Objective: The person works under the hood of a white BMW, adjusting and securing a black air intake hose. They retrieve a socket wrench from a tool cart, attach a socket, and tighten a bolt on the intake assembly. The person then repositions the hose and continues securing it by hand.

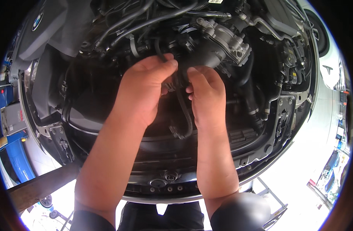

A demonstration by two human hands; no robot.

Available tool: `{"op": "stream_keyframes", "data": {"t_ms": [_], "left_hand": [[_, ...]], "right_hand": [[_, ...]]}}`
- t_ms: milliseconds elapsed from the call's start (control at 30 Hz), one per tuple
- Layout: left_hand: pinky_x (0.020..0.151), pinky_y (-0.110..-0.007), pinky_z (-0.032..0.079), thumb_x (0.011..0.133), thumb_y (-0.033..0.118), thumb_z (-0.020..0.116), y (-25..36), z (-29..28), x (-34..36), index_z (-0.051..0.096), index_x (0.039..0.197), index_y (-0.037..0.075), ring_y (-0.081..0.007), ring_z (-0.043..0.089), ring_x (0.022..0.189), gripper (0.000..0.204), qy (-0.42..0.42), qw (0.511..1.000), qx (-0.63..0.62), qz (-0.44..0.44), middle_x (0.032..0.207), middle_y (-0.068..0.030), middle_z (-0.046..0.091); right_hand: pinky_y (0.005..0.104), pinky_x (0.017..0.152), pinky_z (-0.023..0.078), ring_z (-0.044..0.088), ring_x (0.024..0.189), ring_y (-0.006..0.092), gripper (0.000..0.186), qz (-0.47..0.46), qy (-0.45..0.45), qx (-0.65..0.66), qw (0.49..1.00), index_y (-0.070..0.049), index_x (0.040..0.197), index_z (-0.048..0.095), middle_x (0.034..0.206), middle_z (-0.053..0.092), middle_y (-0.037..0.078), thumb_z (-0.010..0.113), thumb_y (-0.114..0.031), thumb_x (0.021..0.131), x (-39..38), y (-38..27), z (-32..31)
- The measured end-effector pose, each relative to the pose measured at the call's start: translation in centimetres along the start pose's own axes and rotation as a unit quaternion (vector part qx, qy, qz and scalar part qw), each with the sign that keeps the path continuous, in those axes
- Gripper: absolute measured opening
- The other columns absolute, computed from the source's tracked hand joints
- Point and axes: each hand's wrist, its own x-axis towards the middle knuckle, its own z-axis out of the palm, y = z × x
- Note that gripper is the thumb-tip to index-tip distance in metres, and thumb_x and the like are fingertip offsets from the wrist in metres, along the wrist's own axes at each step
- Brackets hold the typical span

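Observation:
My left hand (pixel 140 82) is closed on a black wiring harness (pixel 183 104), the strand passing between thumb and forefinger. From there the corrugated part hangs between my hands and curves round to a black connector (pixel 177 133) dangling at its end. My right hand (pixel 208 90) is a short way to the right, its thumb and fingers curled together. Whatever its fingertips grip is hidden by the hand. A wide black air duct (pixel 205 54) lies just beyond my right hand, joined to a silver metal throttle-like housing (pixel 232 44).
An engine cover (pixel 49 30) lies at the far left. Black hoses (pixel 145 19) cross the far side, and a pipe (pixel 251 98) runs down on the right. The car's front crossmember (pixel 165 179) lies under my forearms. A wooden beam (pixel 43 184) sits at the lower left.

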Motion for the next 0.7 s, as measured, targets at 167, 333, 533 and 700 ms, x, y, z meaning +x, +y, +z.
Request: {"op": "stream_keyframes", "data": {"t_ms": [167,333,533,700], "left_hand": [[0.077,-0.032,0.052,0.094,0.010,0.068,0.9,1.7,0.4,0.064,0.112,0.002,-0.0161,0.065,0.090,0.020,-0.012,1.000,-0.018,0.020,0.096,-0.0044,0.068],[0.087,-0.036,0.056,0.096,0.011,0.065,0.5,4.1,1.4,0.061,0.105,0.003,-0.0206,0.066,0.098,0.012,-0.030,0.996,-0.078,0.032,0.101,-0.0078,0.067],[0.093,-0.039,0.055,0.098,0.017,0.065,0.2,6.9,1.9,0.060,0.110,0.001,-0.0238,0.066,0.103,0.020,-0.009,0.995,-0.102,-0.012,0.105,-0.0099,0.066],[0.087,-0.037,0.054,0.098,0.024,0.066,-1.0,8.5,1.6,0.062,0.113,0.003,-0.0201,0.065,0.100,0.026,-0.022,0.995,-0.086,-0.035,0.104,-0.0077,0.066]], "right_hand": [[0.0233,0.056,0.047,0.059,0.064,0.0096,0.023,0.086,-0.183,-0.016,0.979,0.006,0.103,0.067,0.077,0.064,0.004,0.067,-0.016,0.093,-0.4,-2.7,-1.5],[0.0245,0.061,0.049,0.062,0.066,0.0105,0.023,-0.042,-0.089,-0.142,0.985,0.006,0.103,0.068,0.078,0.068,0.006,0.069,-0.013,0.090,0.4,-3.6,-3.3],[0.0307,0.068,0.053,0.067,0.072,0.0181,0.033,-0.166,0.048,-0.343,0.923,0.000,0.112,0.070,0.083,0.072,0.010,0.073,-0.019,0.086,1.2,-6.1,-4.6],[0.0318,0.070,0.054,0.070,0.074,0.0214,0.031,-0.233,0.037,-0.378,0.895,-0.005,0.114,0.072,0.086,0.074,0.011,0.073,-0.017,0.086,2.7,-5.9,-6.0]]}}
